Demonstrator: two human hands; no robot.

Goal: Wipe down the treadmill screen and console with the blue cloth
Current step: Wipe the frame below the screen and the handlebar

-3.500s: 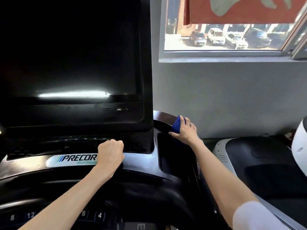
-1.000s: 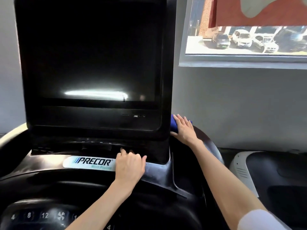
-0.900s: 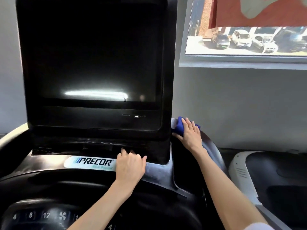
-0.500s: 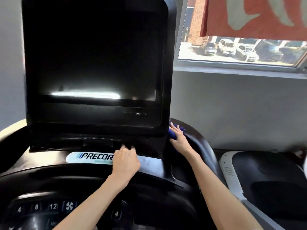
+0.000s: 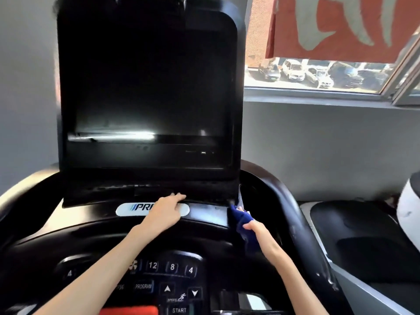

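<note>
Cloth: blue cloth [image 5: 242, 220] bunched in my right hand [image 5: 255, 228], fingers [image 5: 248, 226] curled round it; its top end touches the console [image 5: 204, 214] ledge just beyond them, below the lower right corner of the screen [image 5: 147, 87] housing.
Support: left hand [image 5: 164, 212] flat on the logo plate [image 5: 127, 209], its fingers straight, holding nothing.
Progress: judged roughly midway; ledge is the part under the cloth.
Remaining: cannot tell whether screen is wiped; keypad [image 5: 172, 267], nearer me than both hands, judged not yet done.
</note>
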